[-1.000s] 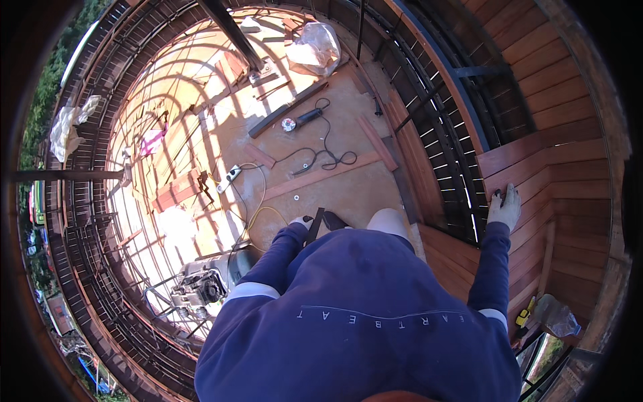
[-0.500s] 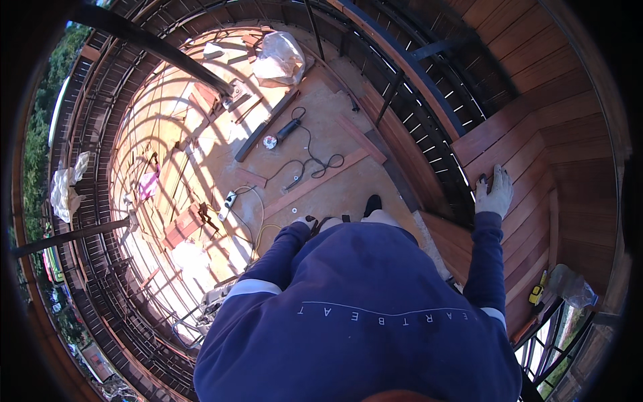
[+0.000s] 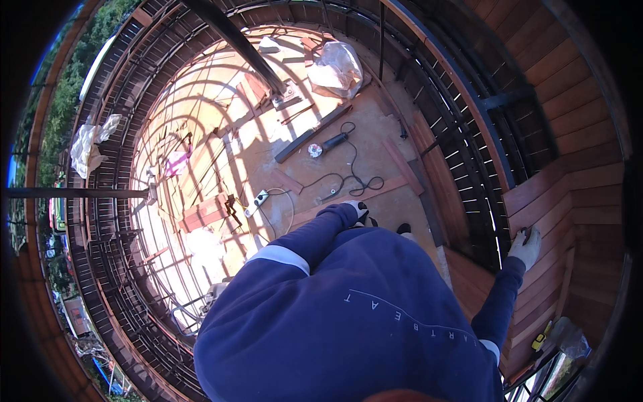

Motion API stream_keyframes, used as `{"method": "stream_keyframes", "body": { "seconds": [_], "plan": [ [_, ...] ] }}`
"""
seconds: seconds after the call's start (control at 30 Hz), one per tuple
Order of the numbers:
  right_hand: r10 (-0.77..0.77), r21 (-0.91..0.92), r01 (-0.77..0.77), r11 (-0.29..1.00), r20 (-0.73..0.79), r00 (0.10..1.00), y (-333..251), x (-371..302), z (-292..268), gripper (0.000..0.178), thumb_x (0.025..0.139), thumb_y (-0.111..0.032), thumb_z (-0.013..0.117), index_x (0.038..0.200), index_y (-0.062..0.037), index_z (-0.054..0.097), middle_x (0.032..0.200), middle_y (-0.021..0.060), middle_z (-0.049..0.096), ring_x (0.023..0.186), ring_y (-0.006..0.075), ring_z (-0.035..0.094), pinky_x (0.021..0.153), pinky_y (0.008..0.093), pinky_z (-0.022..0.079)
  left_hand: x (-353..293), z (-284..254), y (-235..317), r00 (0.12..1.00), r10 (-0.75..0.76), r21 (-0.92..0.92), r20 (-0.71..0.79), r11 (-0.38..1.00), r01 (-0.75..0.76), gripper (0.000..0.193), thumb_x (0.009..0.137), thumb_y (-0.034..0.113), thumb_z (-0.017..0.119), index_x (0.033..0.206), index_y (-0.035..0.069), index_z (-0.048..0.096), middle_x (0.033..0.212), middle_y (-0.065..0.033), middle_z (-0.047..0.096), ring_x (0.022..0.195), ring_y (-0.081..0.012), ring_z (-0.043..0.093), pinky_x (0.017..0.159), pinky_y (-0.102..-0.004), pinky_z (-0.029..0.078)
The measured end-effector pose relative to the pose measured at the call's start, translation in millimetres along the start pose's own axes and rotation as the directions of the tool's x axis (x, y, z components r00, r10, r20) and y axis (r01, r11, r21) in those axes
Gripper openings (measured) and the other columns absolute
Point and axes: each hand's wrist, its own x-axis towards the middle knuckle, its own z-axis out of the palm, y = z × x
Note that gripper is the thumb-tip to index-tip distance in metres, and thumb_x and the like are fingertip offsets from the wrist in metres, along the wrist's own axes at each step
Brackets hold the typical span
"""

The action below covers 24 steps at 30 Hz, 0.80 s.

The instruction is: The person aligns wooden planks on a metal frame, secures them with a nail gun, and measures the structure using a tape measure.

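Note:
My right hand (image 3: pixel 526 248), in a pale glove with dark fingertips, rests on the inner ends of the reddish-brown wooden planks (image 3: pixel 559 224) at the right. Its thumb and fingers look apart, and I see nothing held between them. Lower and toward the middle, my left hand (image 3: pixel 360 210) is in front of my body, close to my leg. It wears a similar pale glove; most of its fingers are hidden or too dark to make out. My navy sleeves reach down to both wrists.
An angle grinder (image 3: pixel 328 143) with a looping cord lies on the floor, near a dark beam (image 3: pixel 311 134). Beyond are a plastic bag (image 3: pixel 337 70) and a metal post (image 3: pixel 234 43). A power strip (image 3: pixel 256 202) lies left. A yellow tool (image 3: pixel 541 337) sits on the right planks.
My view has turned, shifting the floor things rightward. My right hand has drawn its fingers in near the plank ends. My left hand has moved up and right across my front.

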Motion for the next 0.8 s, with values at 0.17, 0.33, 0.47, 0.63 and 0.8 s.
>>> {"method": "stream_keyframes", "body": {
  "seconds": [0.17,0.33,0.47,0.63,0.8],
  "plan": [
    [0.18,-0.076,-0.177,0.981,0.033,0.983,-41,-15,-11,0.051,0.091,-0.028,0.063,0.134,-0.0009,0.06,0.136,0.0221,0.059,0.127,0.0357,0.055,0.11,0.0434,0.041,4,4,-115,0.997,-0.022,0.231,0.068,0.973,0.006,0.028,0.094,0.029,0.052,0.102,0.009,0.07,0.097,-0.0183,0.072,0.089,-0.0355,0.07,0.075,-0.0476,0.053],
    [0.11,-0.189,-0.127,0.974,-0.096,0.989,-54,-76,2,0.059,0.086,-0.03,0.065,0.137,-0.0014,0.057,0.143,0.0212,0.054,0.136,0.0392,0.045,0.114,0.0495,0.034,-47,-23,-151,0.918,-0.373,0.153,0.134,0.923,0.353,0.048,0.094,0.049,0.052,0.113,0.01,0.073,0.115,-0.0185,0.071,0.108,-0.0358,0.069,0.091,-0.0455,0.053],
    [0.191,0.144,-0.202,0.969,0.087,0.978,-115,-145,0,0.051,0.08,-0.023,0.068,0.125,-0.0005,0.063,0.13,0.0229,0.061,0.127,0.0394,0.052,0.108,0.0489,0.041,-42,-9,-202,0.932,-0.314,0.164,0.183,0.944,0.286,0.047,0.097,0.046,0.046,0.112,0.012,0.073,0.115,-0.0189,0.071,0.107,-0.037,0.068,0.089,-0.046,0.053],
    [0.149,-0.017,-0.477,0.879,0.96,0.239,-141,-327,96,0.06,0.094,-0.053,0.043,0.132,-0.0109,0.064,0.135,0.021,0.061,0.125,0.0389,0.058,0.105,0.0438,0.044,5,-13,-219,0.946,-0.182,0.287,0.269,0.953,0.102,0.046,0.097,0.046,0.045,0.113,0.012,0.072,0.114,-0.0187,0.071,0.107,-0.0372,0.068,0.089,-0.0461,0.053],
    [0.245,-0.215,-0.73,0.649,0.967,-0.068,-133,-489,107,0.065,0.093,-0.055,0.047,0.133,-0.0067,0.063,0.138,0.0214,0.059,0.132,0.0375,0.052,0.108,0.0431,0.041,71,-20,-187,0.914,-0.016,0.427,0.405,0.888,-0.173,0.045,0.098,0.045,0.045,0.113,0.012,0.072,0.114,-0.0184,0.071,0.106,-0.0374,0.068,0.089,-0.0461,0.053]
  ]
}}
